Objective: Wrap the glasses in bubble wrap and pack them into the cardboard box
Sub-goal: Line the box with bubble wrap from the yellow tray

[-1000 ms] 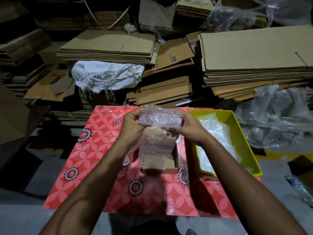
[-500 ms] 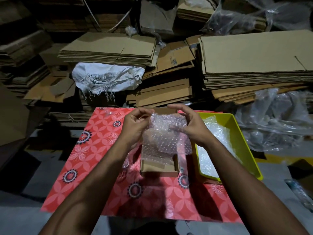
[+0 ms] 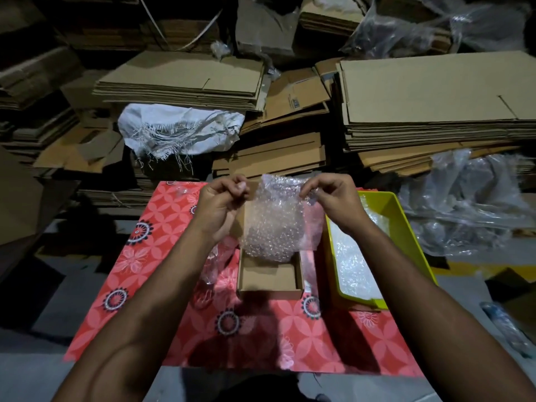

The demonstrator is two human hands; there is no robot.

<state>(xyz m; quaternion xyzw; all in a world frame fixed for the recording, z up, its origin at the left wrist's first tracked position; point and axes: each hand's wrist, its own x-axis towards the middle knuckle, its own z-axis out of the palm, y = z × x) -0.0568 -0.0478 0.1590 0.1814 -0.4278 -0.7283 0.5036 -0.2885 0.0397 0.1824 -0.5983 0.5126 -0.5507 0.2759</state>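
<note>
Bubble wrap bundle [image 3: 272,224] hangs over the far half of the open cardboard box [image 3: 269,278], its lower end down inside the box; whether a glass is inside it can't be made out. Right hand [image 3: 333,200] has fingers curled, pinching the bundle's top right edge; left hand [image 3: 222,206] also has fingers curled, thumb against fingertips near the bundle's top left corner, but can't tell whether it actually has wrap in the pinch. Box sits on the red patterned mat [image 3: 150,256], yellow tray [image 3: 406,227] with more wrap just to its right.
</note>
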